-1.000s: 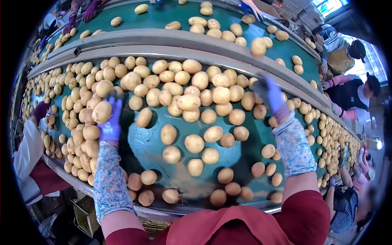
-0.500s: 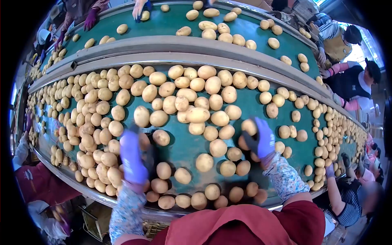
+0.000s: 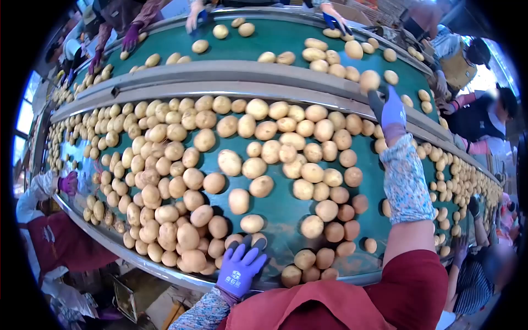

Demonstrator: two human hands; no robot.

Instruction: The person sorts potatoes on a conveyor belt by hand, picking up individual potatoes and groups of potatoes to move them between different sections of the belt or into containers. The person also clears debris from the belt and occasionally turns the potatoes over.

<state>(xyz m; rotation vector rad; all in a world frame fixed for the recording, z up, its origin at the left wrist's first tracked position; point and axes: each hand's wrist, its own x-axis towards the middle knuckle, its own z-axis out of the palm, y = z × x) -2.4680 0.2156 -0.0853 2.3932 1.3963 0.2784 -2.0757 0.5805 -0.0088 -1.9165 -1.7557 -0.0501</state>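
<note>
Left hand (image 3: 240, 268): fingers spread, palm down, at near edge of green belt (image 3: 281, 219), just beside potato heap (image 3: 187, 236). Right hand (image 3: 391, 110): extended far right, single potato (image 3: 369, 81) at fingertips; grip indeterminate.

Only print I can spot is a small white logo (image 3: 235, 276) with a couple of tiny marks under it, on the back of the purple glove on the left hand (image 3: 240, 268). Way too small to read, and nothing else here is legible
</note>
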